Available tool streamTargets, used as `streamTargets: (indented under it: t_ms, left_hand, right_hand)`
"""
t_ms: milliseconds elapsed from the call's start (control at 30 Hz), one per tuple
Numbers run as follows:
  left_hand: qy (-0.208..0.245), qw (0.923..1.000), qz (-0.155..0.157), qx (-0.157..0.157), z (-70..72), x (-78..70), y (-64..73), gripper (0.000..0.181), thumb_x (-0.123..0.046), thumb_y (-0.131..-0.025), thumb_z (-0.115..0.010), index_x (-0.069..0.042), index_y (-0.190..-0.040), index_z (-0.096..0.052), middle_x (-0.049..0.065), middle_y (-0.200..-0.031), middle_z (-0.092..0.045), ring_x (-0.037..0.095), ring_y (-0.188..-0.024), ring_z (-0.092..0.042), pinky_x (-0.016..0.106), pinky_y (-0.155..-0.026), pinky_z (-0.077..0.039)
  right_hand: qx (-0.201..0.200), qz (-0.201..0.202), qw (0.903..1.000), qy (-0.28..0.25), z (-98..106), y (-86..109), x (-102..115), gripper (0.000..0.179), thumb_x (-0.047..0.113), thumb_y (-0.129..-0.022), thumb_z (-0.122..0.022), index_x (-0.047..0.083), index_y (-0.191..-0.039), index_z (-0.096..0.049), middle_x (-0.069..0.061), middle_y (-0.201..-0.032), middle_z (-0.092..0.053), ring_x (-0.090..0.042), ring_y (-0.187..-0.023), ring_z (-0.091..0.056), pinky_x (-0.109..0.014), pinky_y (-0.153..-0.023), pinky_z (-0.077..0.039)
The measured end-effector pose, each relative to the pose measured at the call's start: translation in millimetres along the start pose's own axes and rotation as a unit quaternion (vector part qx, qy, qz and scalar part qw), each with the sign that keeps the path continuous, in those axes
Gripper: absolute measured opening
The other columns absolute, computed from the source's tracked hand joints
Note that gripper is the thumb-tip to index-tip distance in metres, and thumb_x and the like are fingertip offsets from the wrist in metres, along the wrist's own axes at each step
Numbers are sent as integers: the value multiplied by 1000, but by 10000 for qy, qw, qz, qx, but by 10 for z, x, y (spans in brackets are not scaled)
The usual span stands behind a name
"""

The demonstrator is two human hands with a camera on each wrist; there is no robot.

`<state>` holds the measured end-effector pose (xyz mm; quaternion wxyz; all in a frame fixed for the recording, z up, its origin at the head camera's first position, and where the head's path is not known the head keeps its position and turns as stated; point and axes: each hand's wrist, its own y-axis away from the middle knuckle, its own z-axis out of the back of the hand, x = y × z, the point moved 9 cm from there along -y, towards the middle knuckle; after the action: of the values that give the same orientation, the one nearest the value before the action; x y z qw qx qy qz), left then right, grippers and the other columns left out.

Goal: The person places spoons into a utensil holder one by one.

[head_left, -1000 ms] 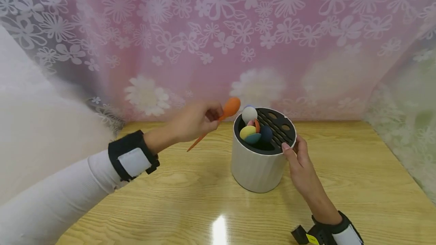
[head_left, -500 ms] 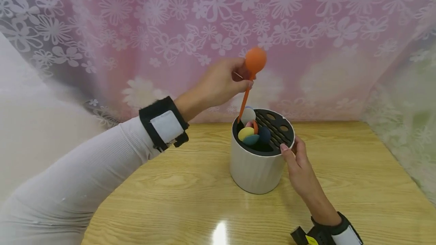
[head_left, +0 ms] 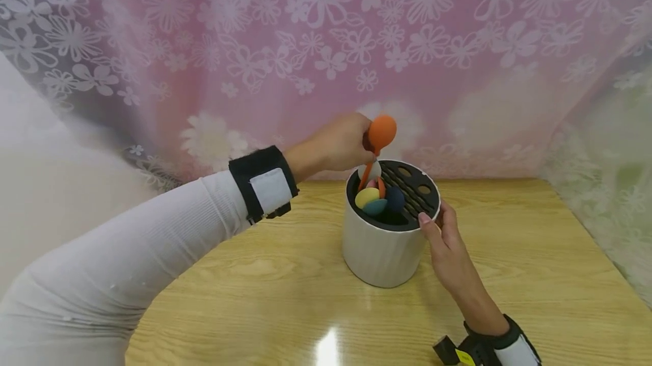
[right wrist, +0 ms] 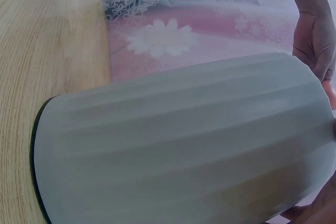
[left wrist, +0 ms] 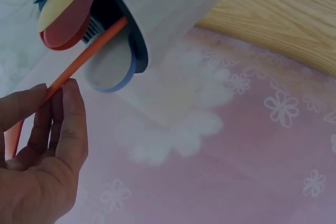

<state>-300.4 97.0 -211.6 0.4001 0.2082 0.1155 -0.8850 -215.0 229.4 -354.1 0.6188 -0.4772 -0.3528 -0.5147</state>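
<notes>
My left hand (head_left: 343, 142) pinches an orange spoon (head_left: 383, 130) by its handle, bowl end up. The handle (left wrist: 86, 55) slants down past the rim into the open side of a white ribbed utensil holder (head_left: 384, 255). Standing bowl-up in that same opening are a yellow spoon (head_left: 367, 198), a teal one (head_left: 375, 207), a navy one (head_left: 394, 199) and a white one (head_left: 374, 171). My right hand (head_left: 453, 261) grips the holder's right rim, thumb on the black slotted top (head_left: 410, 188). The lower handle end is hidden inside.
The holder stands on a wooden table (head_left: 265, 275), toward its back edge. Behind hangs a pink floral curtain (head_left: 285, 43). Beside the slots, the black top has round holes (head_left: 424, 189) along its right side.
My left hand has risen with the orange spoon, turned it upright over the holder, then lowered its handle into the opening. The right hand has stayed on the rim.
</notes>
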Motion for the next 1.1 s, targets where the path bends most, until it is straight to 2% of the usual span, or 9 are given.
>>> streamTargets:
  t_ms: [33, 167, 300, 433, 533, 667, 800, 900, 1100]
  left_hand:
    - [-33, 9999, 48, 99, -25, 6, 0, 13, -13, -81, -64, -7, -91, -60, 5, -85, -63, 16, -72, -52, 30, -75, -46]
    - [-86, 9996, 63, 260, -91, 15, 9, 20, -13, -80, -64, -6, -97, -58, 7, -88, -62, 17, -73, -52, 31, -75, -45]
    - [44, 9986, 196, 486, -116, 49, 30, 65, -19, -74, -71, -9, -129, -38, 10, -119, -55, 17, -98, -51, 32, -86, -46]
    - [140, 9967, 269, 753, -108, 77, 74, 105, -28, -68, -76, -18, -144, -4, 9, -144, -31, 16, -123, -33, 36, -97, -40]
    - [122, 9956, 325, 872, -109, 112, 125, 108, -34, -68, -75, -20, -144, -1, 7, -147, -25, 16, -126, -28, 40, -101, -35]
    - [262, 9943, 428, 936, -134, 171, 181, 107, -40, -67, -75, -20, -144, -4, 8, -148, -23, 19, -125, -31, 42, -102, -35]
    - [603, 9949, 323, 743, -141, 191, 235, 104, -42, -66, -75, -23, -144, -9, 7, -146, -26, 19, -123, -34, 43, -99, -37]
    - [961, 9939, 50, 534, -168, 210, 321, 102, -42, -67, -75, -25, -144, -11, 5, -147, -24, 18, -126, -30, 45, -101, -35]
    - [2199, 9746, -415, -36, -388, 409, 572, 98, -30, -72, -74, -27, -144, -7, 5, -150, -15, 18, -131, -19, 49, -107, -22]
  right_hand:
    - [-7, -1, 10000, 13, 3, -2, -2, 54, 29, -98, -34, 4, -140, -10, -19, -141, -23, -26, -125, -23, -55, -104, -25]
    - [7, -1, 10000, -32, -5, 0, -9, 54, 29, -98, -34, 3, -139, -11, -19, -141, -22, -26, -126, -23, -55, -104, -24]
    - [28, 2, 10000, -72, -14, 10, -9, 55, 29, -97, -34, 3, -139, -10, -20, -141, -21, -28, -126, -21, -62, -101, -23]
    - [0, 13, 10000, -39, -1, 12, 4, 56, 30, -97, -34, 4, -140, -9, -20, -141, -21, -28, -126, -22, -62, -101, -23]
    - [-22, 70, 10000, -51, 7, 9, 17, 56, 29, -97, -34, 3, -140, -9, -20, -142, -21, -28, -126, -21, -62, -101, -22]
    - [-22, 113, 9999, -93, 8, 12, 15, 55, 28, -97, -34, 2, -139, -10, -20, -142, -20, -28, -127, -20, -63, -101, -21]
    - [-18, 80, 9999, -85, 9, 20, 4, 56, 28, -97, -34, 3, -140, -9, -20, -143, -18, -29, -128, -19, -63, -102, -21]
    - [5, 26, 10000, -72, 4, 23, -5, 56, 29, -97, -35, 4, -140, -8, -20, -144, -17, -29, -128, -18, -64, -102, -20]
    - [41, 6, 10000, -84, 8, 21, 1, 57, 30, -97, -35, 5, -140, -8, -20, -144, -17, -30, -129, -16, -64, -102, -19]
